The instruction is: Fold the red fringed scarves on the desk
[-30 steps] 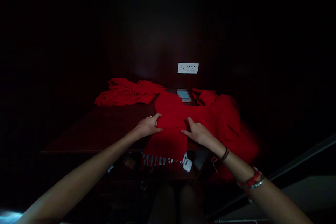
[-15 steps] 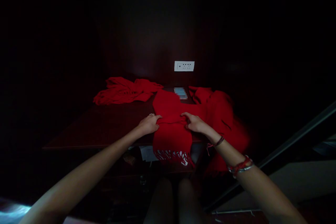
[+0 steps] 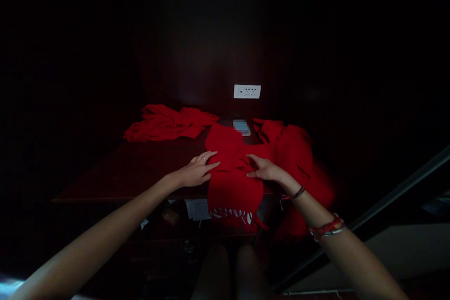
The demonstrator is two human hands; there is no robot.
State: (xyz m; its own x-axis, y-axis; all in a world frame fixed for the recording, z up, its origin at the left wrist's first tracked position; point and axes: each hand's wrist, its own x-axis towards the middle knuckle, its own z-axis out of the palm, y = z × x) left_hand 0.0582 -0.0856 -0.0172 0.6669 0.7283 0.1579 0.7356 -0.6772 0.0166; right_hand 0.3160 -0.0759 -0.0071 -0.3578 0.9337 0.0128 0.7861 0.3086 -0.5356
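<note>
A red scarf [image 3: 234, 192] with a fringed end lies across the table, and that end hangs over the front edge. My left hand [image 3: 197, 170] rests at its left side, fingers spread and their tips on the cloth. On the opposite side, my right hand [image 3: 264, 168] touches the scarf with thumb and forefinger apart. Small folds are bunched between the two hands. To the right, the cloth runs into a larger red heap [image 3: 293, 150], part of which drops past the table edge. Where one piece ends and the other begins I cannot tell.
A second crumpled red cloth [image 3: 168, 124] lies at the back left of the dark table [image 3: 140, 168]. Behind the scarf is a pale blue, blurred rectangle [image 3: 242, 127]. A white socket [image 3: 247, 91] is on the wall. Papers [image 3: 197, 209] show beneath the tabletop.
My left hand has spread its fingers and turned flatter beside the scarf. The fringed end has shifted slightly right, and the folds near my right hand look more bunched.
</note>
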